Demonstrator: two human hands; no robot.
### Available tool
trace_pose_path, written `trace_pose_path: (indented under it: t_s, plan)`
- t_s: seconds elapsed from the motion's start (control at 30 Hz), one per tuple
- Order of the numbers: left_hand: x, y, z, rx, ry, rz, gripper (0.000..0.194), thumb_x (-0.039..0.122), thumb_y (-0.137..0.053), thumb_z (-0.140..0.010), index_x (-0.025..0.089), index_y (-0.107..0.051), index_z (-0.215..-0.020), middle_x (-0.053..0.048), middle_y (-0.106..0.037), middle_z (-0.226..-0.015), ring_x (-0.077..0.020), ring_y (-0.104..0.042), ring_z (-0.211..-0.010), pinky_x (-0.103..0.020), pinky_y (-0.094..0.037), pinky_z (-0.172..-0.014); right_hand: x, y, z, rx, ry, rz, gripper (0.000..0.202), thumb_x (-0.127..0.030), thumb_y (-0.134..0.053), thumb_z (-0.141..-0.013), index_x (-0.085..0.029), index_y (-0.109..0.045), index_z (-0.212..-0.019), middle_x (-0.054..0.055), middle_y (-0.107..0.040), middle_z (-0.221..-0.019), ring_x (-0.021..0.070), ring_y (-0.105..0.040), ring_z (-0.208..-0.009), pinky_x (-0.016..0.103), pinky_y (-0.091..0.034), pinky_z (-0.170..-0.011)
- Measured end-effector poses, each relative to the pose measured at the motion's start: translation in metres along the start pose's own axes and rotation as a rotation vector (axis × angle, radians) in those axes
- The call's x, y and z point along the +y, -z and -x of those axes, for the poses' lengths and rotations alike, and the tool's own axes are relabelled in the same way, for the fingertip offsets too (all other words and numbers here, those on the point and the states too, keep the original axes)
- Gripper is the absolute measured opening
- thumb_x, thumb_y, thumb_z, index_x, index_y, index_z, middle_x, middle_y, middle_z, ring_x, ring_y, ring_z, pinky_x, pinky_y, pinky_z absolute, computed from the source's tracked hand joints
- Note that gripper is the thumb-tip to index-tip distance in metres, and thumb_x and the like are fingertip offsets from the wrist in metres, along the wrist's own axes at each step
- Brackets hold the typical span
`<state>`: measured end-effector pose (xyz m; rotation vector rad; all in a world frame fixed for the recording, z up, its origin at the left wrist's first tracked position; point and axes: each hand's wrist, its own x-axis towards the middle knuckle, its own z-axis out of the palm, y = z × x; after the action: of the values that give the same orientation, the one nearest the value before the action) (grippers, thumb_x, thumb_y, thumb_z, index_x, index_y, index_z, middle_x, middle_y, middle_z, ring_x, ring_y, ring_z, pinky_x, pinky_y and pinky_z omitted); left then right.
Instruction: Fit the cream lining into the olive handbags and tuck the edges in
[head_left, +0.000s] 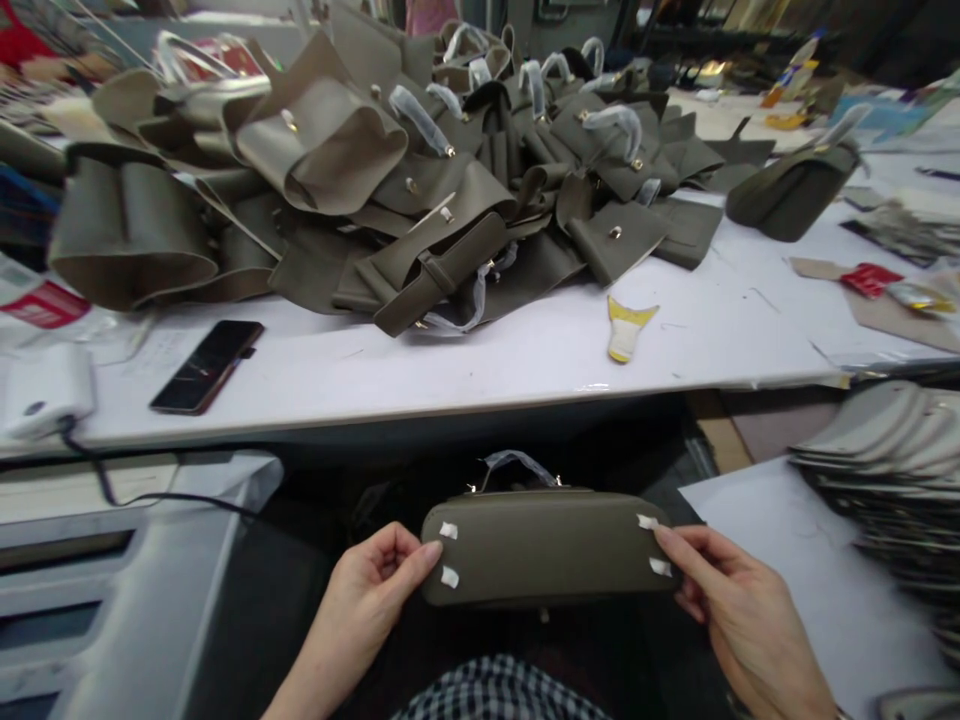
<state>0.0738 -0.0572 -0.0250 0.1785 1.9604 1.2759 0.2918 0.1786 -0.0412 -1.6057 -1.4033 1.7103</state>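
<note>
An olive-grey handbag (551, 550) is held over my lap, its flat bottom panel facing me. White tape pieces stick near the panel's corners, two at each end. The plastic-wrapped handle (517, 460) shows beyond the bag's far edge. My left hand (382, 575) pinches the left end between thumb and fingers. At the right end my right hand (716, 580) grips the bag, its thumb close to the white tape. The bag's other sides are mostly hidden.
A heap of similar olive-grey bags and panels (315, 150) covers the white table's (450, 375) back. A phone (208, 367) and a yellow-edged piece (626, 328) lie nearer. Stacked dark-edged pieces (892, 480) stand right; a grey machine (165, 600) is left.
</note>
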Motion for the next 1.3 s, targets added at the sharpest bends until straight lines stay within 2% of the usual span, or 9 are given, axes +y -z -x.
trace_pose_path:
  t_s: [0.17,0.37,0.77,1.17,1.3]
  plan:
    - [-0.003,-0.001,-0.002,0.002,0.059,0.064,0.052,0.065,-0.074,-0.064,0.018,-0.053,-0.059,0.007,-0.037,-0.046,-0.0069,-0.028,-0.042,-0.02,-0.018,-0.042,-0.003,-0.003,-0.002,-0.016,-0.012,-0.039,0.048,-0.052,-0.089,-0.05,-0.013,-0.064,-0.062,-0.001,-0.052,-0.057,0.0044,-0.036,-0.044,0.015,-0.026,-0.035]
    - [-0.007,0.0,-0.005,0.0,0.071,0.042,0.052,0.064,-0.073,-0.065,0.018,-0.052,-0.06,0.006,-0.038,-0.047,-0.0071,-0.03,-0.043,-0.02,-0.019,-0.043,-0.005,-0.003,-0.004,-0.065,-0.103,-0.09,0.05,-0.051,-0.089,-0.051,-0.014,-0.058,-0.059,-0.004,-0.045,-0.054,0.0042,-0.034,-0.045,0.015,-0.03,-0.035]
    - [-0.016,0.004,-0.008,-0.065,0.086,0.001,0.057,0.071,-0.066,-0.07,0.017,-0.049,-0.062,0.006,-0.037,-0.05,-0.0073,-0.029,-0.047,-0.02,-0.02,-0.045,-0.002,-0.005,-0.004,-0.099,-0.062,-0.101,0.048,-0.051,-0.087,-0.057,-0.016,-0.054,-0.057,-0.005,-0.041,-0.052,0.0064,-0.035,-0.046,0.017,-0.033,-0.035]
    - [-0.006,0.0,-0.002,-0.046,0.064,0.065,0.056,0.071,-0.065,-0.072,0.017,-0.048,-0.064,0.006,-0.036,-0.053,-0.0071,-0.029,-0.049,-0.02,-0.021,-0.046,-0.002,-0.003,-0.007,-0.088,-0.115,-0.075,0.048,-0.05,-0.089,-0.051,-0.015,-0.057,-0.058,-0.004,-0.044,-0.056,0.0064,-0.038,-0.046,0.018,-0.038,-0.036]
    - [-0.013,-0.001,0.0,0.007,0.06,0.041,0.057,0.072,-0.065,-0.071,0.017,-0.051,-0.064,0.006,-0.035,-0.054,-0.0074,-0.031,-0.048,-0.019,-0.024,-0.045,-0.004,-0.006,-0.003,-0.106,-0.087,-0.095,0.05,-0.053,-0.087,-0.056,-0.016,-0.053,-0.057,-0.006,-0.04,-0.051,0.0058,-0.035,-0.044,0.017,-0.034,-0.035]
